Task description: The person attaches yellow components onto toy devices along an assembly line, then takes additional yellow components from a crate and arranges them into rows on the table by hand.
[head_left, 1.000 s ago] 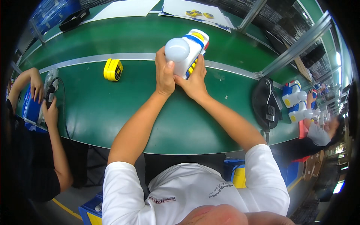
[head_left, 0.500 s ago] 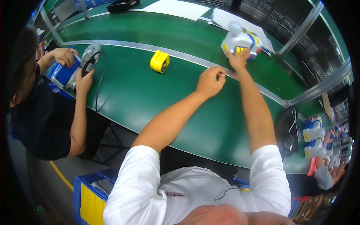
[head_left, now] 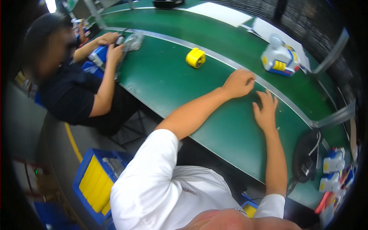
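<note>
Device [head_left: 278, 64] of bulb-topped white, blue and yellow plastic sits far right, by a flat white sheet [head_left: 264, 30].
Left hand [head_left: 239, 83] curls loosely, contents unclear; right hand [head_left: 265, 111] spreads over smooth green tabletop [head_left: 230, 128]; rounded yellow block [head_left: 195, 58] rests left.

Your left hand [head_left: 239, 82] is above the green bench [head_left: 226, 128], fingers curled in, near the metal strip [head_left: 291, 105]; whether it grips anything is hard to see. Just beside it, your right hand [head_left: 265, 110] has its fingers spread. Beyond the strip, a white, blue and yellow device [head_left: 280, 62] with a pale round dome stands near white sheets [head_left: 220, 13]. To your left sits a yellow cylindrical part [head_left: 195, 58]; farther left, a co-worker [head_left: 71, 96] in a dark top handles a blue item [head_left: 99, 55].
</note>
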`<action>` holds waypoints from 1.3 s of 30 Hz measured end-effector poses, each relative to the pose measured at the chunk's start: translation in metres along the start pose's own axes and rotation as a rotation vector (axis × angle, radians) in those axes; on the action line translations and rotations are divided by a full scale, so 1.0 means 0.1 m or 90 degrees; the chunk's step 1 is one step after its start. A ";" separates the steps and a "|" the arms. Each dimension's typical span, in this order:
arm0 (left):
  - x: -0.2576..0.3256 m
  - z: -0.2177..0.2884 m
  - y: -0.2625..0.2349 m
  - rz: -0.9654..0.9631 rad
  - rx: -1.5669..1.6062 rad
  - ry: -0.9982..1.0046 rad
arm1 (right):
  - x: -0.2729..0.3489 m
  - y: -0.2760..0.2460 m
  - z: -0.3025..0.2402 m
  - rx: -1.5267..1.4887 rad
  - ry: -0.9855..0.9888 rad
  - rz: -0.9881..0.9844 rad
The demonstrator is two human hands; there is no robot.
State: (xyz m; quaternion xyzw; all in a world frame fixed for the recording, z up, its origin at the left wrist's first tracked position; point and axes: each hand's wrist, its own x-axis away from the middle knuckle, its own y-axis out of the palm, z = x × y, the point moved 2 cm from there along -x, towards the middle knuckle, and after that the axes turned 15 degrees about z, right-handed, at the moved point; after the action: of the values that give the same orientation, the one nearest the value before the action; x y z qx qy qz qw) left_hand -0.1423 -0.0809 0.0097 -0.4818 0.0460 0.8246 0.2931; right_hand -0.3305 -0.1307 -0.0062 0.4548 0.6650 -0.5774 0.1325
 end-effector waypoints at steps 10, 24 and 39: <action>-0.28 -0.67 -1.37 -0.063 -0.697 -0.196 | 0.01 0.11 0.13 -0.084 0.086 0.004; 0.22 0.50 0.07 -0.205 -0.099 -0.273 | -0.02 0.02 -0.23 -0.079 -0.031 0.069; 0.32 0.09 -0.08 -0.196 -0.098 0.010 | -0.01 0.00 -0.11 -0.189 0.109 -0.054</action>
State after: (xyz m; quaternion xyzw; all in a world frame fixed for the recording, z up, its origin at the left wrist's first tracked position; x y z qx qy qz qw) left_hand -0.1563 -0.0571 -0.0100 -0.5105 -0.0893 0.7671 0.3781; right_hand -0.3260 -0.1217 -0.0021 0.4490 0.7707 -0.4369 0.1165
